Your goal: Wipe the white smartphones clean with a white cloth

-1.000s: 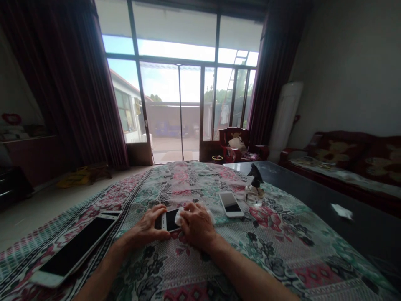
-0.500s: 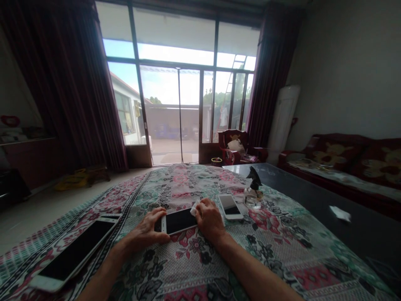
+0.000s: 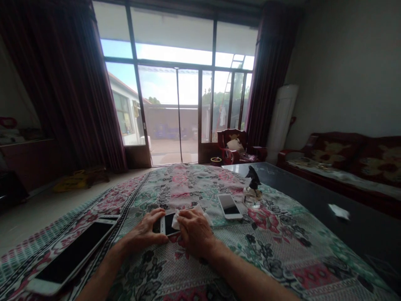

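Observation:
A white-edged smartphone [image 3: 169, 222] with a dark screen lies on the patterned cloth in front of me. My left hand [image 3: 150, 228] grips its left end between thumb and fingers. Over the right part of the screen, my right hand [image 3: 196, 230] presses a white tissue [image 3: 202, 212] against the glass and hides much of the phone. Just right of that hand lies a smaller white phone [image 3: 230, 207]. Beyond it stands a clear spray bottle [image 3: 252, 195] with a black trigger head. At the lower left rests a large white phone [image 3: 72, 255], dark screen up, with another phone [image 3: 110, 217] partly visible behind it.
The flowered cloth [image 3: 188, 271] covers the surface under the phones. To the right is a dark tabletop [image 3: 313, 200] with a crumpled white tissue [image 3: 340, 212]. A red armchair [image 3: 224, 144], a sofa [image 3: 332, 154] and a glass door [image 3: 163, 113] stand farther back.
My right hand and the tissue have slid left across the phone's screen, covering more of it. My left hand keeps its hold on the phone's left end.

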### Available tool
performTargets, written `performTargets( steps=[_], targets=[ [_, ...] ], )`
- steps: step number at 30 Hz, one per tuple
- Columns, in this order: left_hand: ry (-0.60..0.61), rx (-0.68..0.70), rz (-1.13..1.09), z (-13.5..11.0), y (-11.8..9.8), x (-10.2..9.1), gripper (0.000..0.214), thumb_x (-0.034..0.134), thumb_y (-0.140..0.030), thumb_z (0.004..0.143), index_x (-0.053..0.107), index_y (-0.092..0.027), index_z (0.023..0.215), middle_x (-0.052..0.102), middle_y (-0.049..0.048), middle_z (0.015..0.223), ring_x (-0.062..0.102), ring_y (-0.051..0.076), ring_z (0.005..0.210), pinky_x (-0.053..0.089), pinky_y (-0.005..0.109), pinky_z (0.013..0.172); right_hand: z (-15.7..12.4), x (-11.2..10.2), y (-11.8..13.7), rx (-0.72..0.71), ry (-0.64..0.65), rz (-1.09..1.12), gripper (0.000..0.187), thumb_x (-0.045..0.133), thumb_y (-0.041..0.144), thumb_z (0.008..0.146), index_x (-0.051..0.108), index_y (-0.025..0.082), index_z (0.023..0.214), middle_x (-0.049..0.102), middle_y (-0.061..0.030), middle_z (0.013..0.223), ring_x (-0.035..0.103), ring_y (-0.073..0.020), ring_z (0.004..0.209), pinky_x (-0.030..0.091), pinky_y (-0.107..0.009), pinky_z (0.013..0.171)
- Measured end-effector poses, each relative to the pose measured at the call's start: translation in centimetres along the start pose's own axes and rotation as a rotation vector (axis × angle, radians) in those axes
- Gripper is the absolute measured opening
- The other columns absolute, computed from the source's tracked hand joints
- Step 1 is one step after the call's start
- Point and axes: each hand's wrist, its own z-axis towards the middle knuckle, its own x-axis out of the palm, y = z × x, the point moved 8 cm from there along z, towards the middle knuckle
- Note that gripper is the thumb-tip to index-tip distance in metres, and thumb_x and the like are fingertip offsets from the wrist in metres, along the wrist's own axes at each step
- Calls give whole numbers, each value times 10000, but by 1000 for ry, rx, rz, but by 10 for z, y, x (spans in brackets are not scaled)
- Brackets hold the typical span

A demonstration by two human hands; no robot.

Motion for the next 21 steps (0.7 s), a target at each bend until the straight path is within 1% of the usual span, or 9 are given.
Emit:
performTargets(
  steps=[2,5,9,11,13,16,21],
  targets=[
    [17,-1,0,0,1,1,822,706,-561,644,484,-207,1352,380,66,1506,305,282,1399,285,348,1141,1,-3,-6,39,-16,-18,195,484,245,887,672,245,938,642,-1,1106,541,-184,1029,369,-306,941],
    [57,-13,-3,-1,2,1,841,698,-534,651,452,-196,1381,340,71,1530,262,283,1419,258,355,1153,1,-7,-24,145,-30,-86,152,525,227,845,676,230,831,644,-13,1015,548,-189,954,385,-301,875],
    [118,-19,-20,-4,-1,0,836,685,-478,651,431,-205,1399,300,61,1551,232,279,1432,239,352,1158,0,-16,-46,296,-68,-164,122,534,210,820,653,196,797,619,-46,953,543,-194,919,389,-285,807],
    [133,-29,-21,-5,-4,-1,832,678,-478,651,433,-206,1398,293,62,1554,227,279,1434,233,356,1160,-1,-19,-51,326,-88,-182,104,534,190,806,638,184,801,608,-54,953,539,-193,918,384,-280,799],
    [133,-40,-16,-7,-8,-1,854,680,-502,645,426,-203,1403,289,67,1555,227,284,1433,237,365,1158,-1,-18,-50,323,-93,-194,96,531,175,798,627,179,807,600,-58,954,534,-192,912,379,-280,794],
    [102,-49,-6,-7,-12,-3,868,688,-524,633,440,-195,1396,305,70,1549,237,289,1430,252,365,1155,-1,-14,-41,299,-80,-199,89,534,173,802,622,180,811,594,-58,958,528,-192,898,369,-287,780],
    [64,-39,-1,-7,-11,-1,885,679,-566,659,430,-159,1404,308,93,1545,236,283,1431,246,356,1161,-2,-5,-11,174,-43,-120,133,532,273,871,634,205,820,591,-36,963,513,-178,890,354,-296,798]
  ],
)
